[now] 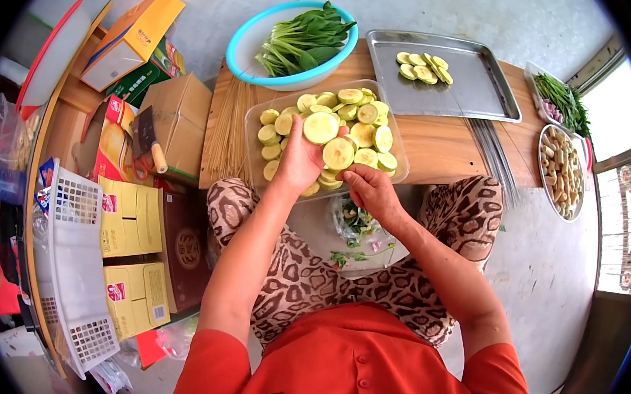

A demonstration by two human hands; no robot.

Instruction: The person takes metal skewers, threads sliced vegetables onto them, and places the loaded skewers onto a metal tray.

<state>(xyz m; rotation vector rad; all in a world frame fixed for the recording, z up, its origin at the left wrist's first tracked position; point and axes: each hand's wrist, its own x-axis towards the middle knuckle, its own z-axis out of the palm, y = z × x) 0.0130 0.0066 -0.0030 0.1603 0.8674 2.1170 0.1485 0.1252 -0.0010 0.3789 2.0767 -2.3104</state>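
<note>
A clear plastic tub (402, 148) full of round zucchini slices (368, 114) stands at the table's near edge. My left hand (301, 159) is over its near left part, closed around a few slices. Two of these face up: one slice (321, 128) by the thumb and another slice (339, 154) lower right. At the tub's near rim, my right hand (372, 190) has its thumb and forefinger pinched together close to the lower slice's edge. Whether a slice or a thin stick is between those fingertips is too small to tell.
Zucchini slices (424, 68) lie on a metal tray (487, 92). Thin bamboo sticks (228, 131) and metal skewers (493, 155) flank the tub. Leafy greens (309, 39) fill a blue-rimmed basin (239, 61). A cleaver (145, 135) and boxes (177, 116) are at left; a plate of skewered pieces (560, 172) is right.
</note>
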